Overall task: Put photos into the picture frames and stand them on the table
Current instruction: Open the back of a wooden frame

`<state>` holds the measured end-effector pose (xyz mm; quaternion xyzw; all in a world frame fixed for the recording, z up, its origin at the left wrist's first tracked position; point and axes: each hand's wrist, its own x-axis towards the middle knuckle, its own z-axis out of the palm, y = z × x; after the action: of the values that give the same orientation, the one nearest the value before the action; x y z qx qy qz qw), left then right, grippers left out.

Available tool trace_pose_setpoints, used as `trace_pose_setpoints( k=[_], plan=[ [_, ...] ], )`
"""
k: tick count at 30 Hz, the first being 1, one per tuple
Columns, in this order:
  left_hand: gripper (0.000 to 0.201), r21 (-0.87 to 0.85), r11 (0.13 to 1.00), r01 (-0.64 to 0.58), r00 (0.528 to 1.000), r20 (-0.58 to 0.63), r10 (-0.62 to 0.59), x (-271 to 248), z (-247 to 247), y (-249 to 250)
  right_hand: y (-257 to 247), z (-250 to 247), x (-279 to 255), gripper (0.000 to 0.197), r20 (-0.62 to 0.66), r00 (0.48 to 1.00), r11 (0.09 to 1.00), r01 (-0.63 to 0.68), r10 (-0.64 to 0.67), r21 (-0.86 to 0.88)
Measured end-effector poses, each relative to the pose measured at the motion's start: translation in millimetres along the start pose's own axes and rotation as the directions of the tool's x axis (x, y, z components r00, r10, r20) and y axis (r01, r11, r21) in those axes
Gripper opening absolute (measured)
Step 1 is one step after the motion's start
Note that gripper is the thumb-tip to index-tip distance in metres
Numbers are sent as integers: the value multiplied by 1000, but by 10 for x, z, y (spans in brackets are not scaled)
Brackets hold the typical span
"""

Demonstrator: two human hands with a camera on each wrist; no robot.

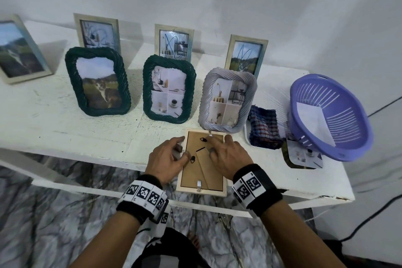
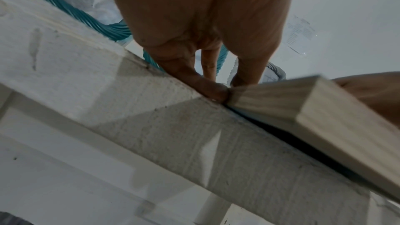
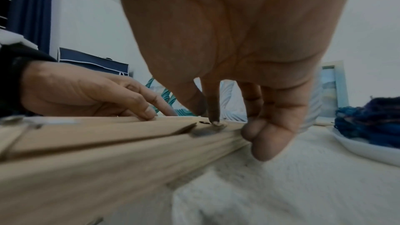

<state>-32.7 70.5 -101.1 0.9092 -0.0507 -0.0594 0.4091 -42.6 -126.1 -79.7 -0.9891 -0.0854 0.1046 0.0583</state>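
A pale wooden picture frame lies face down at the front edge of the white table, its brown backing and folded stand facing up. My left hand grips the frame's left edge, fingers curled at its side and thumb on the backing beside a black clip. My right hand rests on the backing; its index fingertip presses by the upper metal tab. In the left wrist view my left hand meets the frame at its side. The right wrist view shows my right hand on the frame.
Two dark green frames, a grey frame and several pale frames stand behind with photos in them. At the right, a checked cloth lies on a white tray, and a purple basket stands over a loose photo.
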Motion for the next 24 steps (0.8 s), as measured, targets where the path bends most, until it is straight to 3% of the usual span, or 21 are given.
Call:
trace_pose_setpoints(
  k=[3, 8, 10, 16, 24],
  plan=[
    [47, -1, 1000, -7, 1000, 16, 7, 0, -10, -12, -24, -172, -66, 41, -42, 999, 992, -4, 9, 125],
    [48, 29, 999, -38, 998, 44, 37, 16, -35, -6, 82, -164, 24, 23, -71, 984, 943, -133, 162, 304],
    [48, 20, 999, -36, 998, 55, 35, 15, -33, -3, 116, -163, 55, 18, -70, 984, 941, -134, 163, 312],
    [48, 4, 999, -35, 998, 50, 34, 6, -23, -25, 76, -167, 21, 23, -33, 996, 951, -71, 85, 302],
    [50, 29, 996, -79, 996, 41, 78, 31, -6, -76, 60, -168, 91, 22, 7, 989, 925, -138, 145, 355]
  ],
)
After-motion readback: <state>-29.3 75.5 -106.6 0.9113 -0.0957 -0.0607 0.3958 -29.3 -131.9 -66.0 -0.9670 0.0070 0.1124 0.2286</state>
